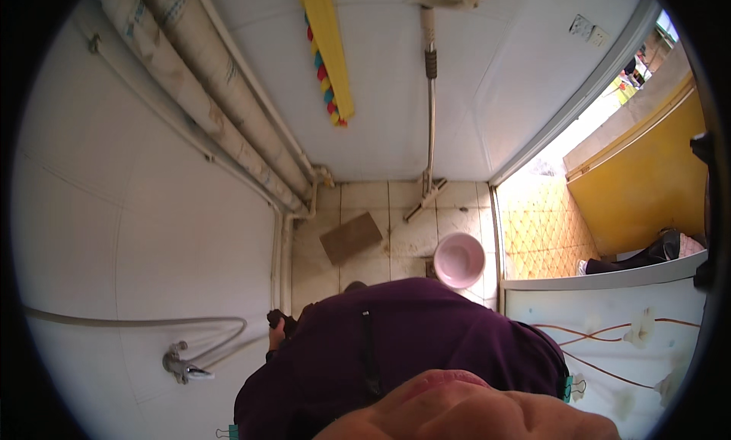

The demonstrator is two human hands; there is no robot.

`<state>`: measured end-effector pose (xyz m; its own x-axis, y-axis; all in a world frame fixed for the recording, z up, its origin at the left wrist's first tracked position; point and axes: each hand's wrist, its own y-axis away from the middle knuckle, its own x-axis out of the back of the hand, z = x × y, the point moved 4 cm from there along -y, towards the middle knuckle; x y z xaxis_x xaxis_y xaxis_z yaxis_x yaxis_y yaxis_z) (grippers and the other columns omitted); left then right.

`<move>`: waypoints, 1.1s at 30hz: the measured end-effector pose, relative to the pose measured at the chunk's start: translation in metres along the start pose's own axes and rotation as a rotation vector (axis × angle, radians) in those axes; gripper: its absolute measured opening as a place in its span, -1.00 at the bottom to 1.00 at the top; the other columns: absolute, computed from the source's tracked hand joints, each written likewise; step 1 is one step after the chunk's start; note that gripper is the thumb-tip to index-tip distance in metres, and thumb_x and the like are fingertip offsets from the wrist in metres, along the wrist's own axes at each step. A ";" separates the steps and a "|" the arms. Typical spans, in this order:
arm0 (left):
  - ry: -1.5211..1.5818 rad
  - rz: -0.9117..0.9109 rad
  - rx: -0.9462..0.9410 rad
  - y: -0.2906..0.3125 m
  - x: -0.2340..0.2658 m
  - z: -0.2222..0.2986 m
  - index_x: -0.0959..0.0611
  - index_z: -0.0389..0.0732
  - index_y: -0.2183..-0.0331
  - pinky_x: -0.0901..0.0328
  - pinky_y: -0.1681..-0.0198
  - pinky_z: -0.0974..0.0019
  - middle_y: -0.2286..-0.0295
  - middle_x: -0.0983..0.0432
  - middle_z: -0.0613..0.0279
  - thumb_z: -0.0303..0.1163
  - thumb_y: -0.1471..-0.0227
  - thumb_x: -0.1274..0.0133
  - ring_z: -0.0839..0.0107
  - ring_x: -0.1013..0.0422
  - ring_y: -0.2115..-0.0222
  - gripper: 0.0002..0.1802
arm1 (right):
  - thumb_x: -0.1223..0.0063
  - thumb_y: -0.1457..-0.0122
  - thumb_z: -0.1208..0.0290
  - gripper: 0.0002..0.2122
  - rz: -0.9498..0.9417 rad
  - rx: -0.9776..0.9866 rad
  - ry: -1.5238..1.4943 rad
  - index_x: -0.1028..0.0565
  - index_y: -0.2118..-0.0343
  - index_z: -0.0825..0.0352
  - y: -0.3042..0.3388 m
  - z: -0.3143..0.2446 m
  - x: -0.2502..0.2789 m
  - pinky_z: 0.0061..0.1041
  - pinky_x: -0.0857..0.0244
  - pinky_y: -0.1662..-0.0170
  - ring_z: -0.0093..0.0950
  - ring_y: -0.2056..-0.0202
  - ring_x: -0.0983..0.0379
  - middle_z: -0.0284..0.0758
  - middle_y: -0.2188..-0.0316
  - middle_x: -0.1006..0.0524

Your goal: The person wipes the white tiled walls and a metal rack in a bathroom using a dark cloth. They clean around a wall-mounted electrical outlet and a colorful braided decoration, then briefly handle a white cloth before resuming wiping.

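My left hand (277, 334) shows at the left edge of my purple top, beside the white wall. Its fingers are closed round a small dark object (282, 319) whose kind I cannot make out. Closest to that hand on the wall are a metal tap (183, 366) and a grey hose (152, 320) that bends back to the tap. My right hand is hidden from view.
On the tiled floor lie a brown board (351, 238) and a pink basin (459, 262). A long-handled floor squeegee (432, 128) leans against the far wall. Pipes (221, 108) run down the left corner. At right, a doorway opens beside a yellow door (647, 173).
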<state>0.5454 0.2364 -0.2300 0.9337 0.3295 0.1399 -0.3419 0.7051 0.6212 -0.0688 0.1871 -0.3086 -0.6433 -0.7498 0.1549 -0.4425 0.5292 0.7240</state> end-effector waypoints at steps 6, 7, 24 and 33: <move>-0.497 0.079 -0.011 -0.027 -0.054 0.059 -0.33 -0.44 0.09 -0.20 0.11 0.19 0.16 -0.35 -0.04 -0.11 0.10 -0.11 0.12 -0.30 0.14 -0.32 | 0.02 -0.02 0.20 -0.69 0.038 -0.004 -0.052 -0.51 0.32 0.37 -0.006 0.000 0.010 -0.41 -0.27 0.20 -0.40 0.28 -0.45 -0.17 0.36 -0.54; -0.605 0.174 -0.002 -0.034 -0.061 0.072 -0.30 -0.45 0.06 -0.18 0.07 0.18 0.13 -0.33 -0.07 -0.11 0.11 -0.13 0.09 -0.27 0.11 -0.28 | 0.02 -0.02 0.19 -0.69 0.051 0.002 -0.061 -0.51 0.32 0.37 -0.006 0.000 0.012 -0.41 -0.27 0.20 -0.40 0.28 -0.45 -0.17 0.36 -0.54; -0.605 1.050 -1.343 -0.039 0.083 0.579 -0.37 -0.56 0.17 -0.31 0.15 0.23 0.29 -0.44 -0.19 -0.16 0.05 -0.08 0.05 -0.39 0.22 -0.39 | 0.02 -0.01 0.13 -0.63 0.182 0.030 -0.199 -0.51 0.29 0.36 0.011 0.021 0.008 -0.41 -0.26 0.18 -0.40 0.27 -0.45 -0.18 0.36 -0.54; -0.254 1.164 -0.836 -0.010 0.063 0.572 -0.34 -0.68 0.34 -0.39 0.46 0.15 0.37 -0.43 -0.25 -0.13 0.06 -0.09 0.06 -0.45 0.42 -0.34 | 0.03 -0.01 0.09 -0.61 0.275 0.032 -0.314 -0.50 0.27 0.36 0.020 0.035 -0.023 -0.42 -0.25 0.18 -0.40 0.27 -0.45 -0.18 0.35 -0.54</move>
<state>0.6686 -0.1087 0.2137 0.0536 0.9030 0.4262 -0.7810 0.3039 -0.5456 -0.0844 0.2285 -0.3214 -0.8972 -0.4240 0.1235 -0.2439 0.7087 0.6620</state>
